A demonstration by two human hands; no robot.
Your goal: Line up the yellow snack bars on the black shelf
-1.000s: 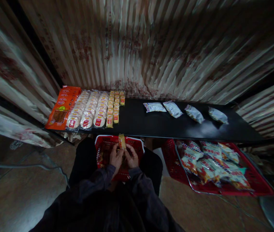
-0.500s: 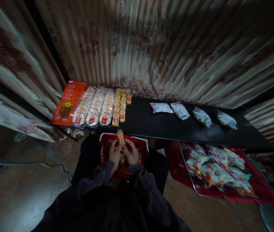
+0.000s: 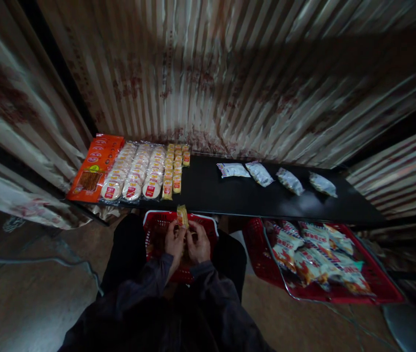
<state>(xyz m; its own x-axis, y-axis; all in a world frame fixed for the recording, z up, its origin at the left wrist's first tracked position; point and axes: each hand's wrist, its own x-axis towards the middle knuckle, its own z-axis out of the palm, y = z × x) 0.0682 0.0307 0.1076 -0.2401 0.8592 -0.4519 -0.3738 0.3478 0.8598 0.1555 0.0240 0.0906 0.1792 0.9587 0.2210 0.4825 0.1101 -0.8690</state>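
Over a red basket (image 3: 213, 226) between my knees, my left hand (image 3: 173, 245) pinches a small yellow-wrapped snack (image 3: 182, 215), which points up toward the shelf edge. Close beside it, my right hand (image 3: 199, 245) has its fingers curled and its thumb near the snack's lower end. Whatever lies between those fingers is too dark to make out. Both hands hide much of the basket's contents. On the black shelf (image 3: 208, 193) ahead, rows of similar yellow snacks (image 3: 172, 171) lie beside the round white packaged crackers (image 3: 151, 189).
At the shelf's left end lies an orange packet (image 3: 92, 171). Several white bags (image 3: 261, 174) are spaced along its right half. Below on the right, a second red basket (image 3: 383, 288) holds printed snack bags (image 3: 308, 266). A pleated curtain (image 3: 193, 73) hangs behind.
The view has shifted, so the shelf sits lower and further left. My hands remain together over the basket, the right slightly lower against the snack, which the left still holds.
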